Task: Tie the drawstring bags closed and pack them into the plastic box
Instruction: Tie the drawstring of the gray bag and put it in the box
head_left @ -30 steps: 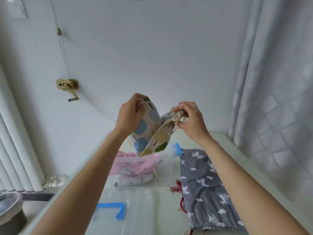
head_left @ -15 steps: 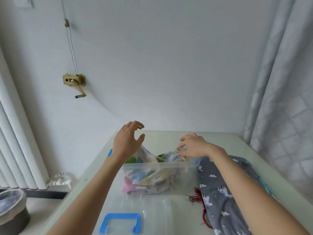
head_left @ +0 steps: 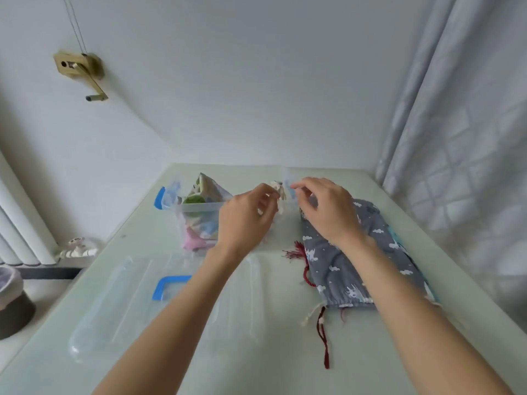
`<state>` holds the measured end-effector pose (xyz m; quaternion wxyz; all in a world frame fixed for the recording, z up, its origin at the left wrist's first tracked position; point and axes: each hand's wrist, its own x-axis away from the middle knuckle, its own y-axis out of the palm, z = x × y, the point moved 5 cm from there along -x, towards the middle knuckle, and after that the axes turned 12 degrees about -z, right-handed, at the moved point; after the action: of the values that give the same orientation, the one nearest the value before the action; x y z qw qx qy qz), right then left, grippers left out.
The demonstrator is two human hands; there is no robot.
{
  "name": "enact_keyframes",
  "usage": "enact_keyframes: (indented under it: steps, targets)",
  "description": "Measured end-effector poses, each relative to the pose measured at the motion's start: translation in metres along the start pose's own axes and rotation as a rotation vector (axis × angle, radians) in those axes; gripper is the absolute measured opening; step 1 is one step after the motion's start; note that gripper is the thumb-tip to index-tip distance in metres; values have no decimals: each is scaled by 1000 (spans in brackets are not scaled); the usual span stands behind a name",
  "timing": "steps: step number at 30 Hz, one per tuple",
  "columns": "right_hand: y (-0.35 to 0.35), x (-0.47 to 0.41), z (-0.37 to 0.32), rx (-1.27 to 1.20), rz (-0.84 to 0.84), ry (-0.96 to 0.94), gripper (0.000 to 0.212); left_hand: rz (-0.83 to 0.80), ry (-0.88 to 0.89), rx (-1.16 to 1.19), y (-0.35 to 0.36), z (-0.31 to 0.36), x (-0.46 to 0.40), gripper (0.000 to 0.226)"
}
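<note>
A clear plastic box [head_left: 199, 207] with blue latches stands at the far middle of the table. Inside it a leaf-patterned drawstring bag [head_left: 206, 187] sticks up above the rim, with a pink bag [head_left: 194, 241] under it. My left hand [head_left: 245, 220] hovers over the box's right half and pinches the patterned bag's cream drawstring [head_left: 279, 192]. Just to the right of the cord is my right hand [head_left: 328, 215], its fingers loosely curled and holding nothing I can see. A grey unicorn-print drawstring bag [head_left: 345, 269] with a dark red cord [head_left: 322, 337] lies flat beneath my right forearm.
The clear box lid [head_left: 137, 297] with a blue handle [head_left: 168, 286] lies on the table in front of the box. A curtain [head_left: 462, 138] hangs along the right edge. Radiator pipes [head_left: 77, 250] and a bin [head_left: 11, 300] sit left of the table.
The patterned bag, held up in the air by both hands before, has come down into the box. My left hand has moved right to the cream drawstring, and my right hand has let go of it.
</note>
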<state>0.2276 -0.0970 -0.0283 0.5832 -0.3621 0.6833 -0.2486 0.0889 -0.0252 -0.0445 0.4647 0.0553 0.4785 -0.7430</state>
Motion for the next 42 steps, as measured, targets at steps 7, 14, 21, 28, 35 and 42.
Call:
enact_keyframes:
  steps: [7,14,21,28,35,42]
  targets:
    - [3,128,64,-20,-309,242,17,-580,-40,7,116,32,58,32]
    - [8,196,93,-160,-497,186,29,-622,-129,23,142,22,84,42]
    - [8,199,107,-374,-367,194,12,-677,-200,204,127,7,91,26]
    - [-9,215,122,-137,-242,277,36,-416,-150,217,109,9,87,9]
    - [-38,232,141,-140,-30,574,37,-222,-246,442,110,10,88,5]
    - [-34,253,149,-182,-274,633,29,-401,-361,712,117,0,94,12]
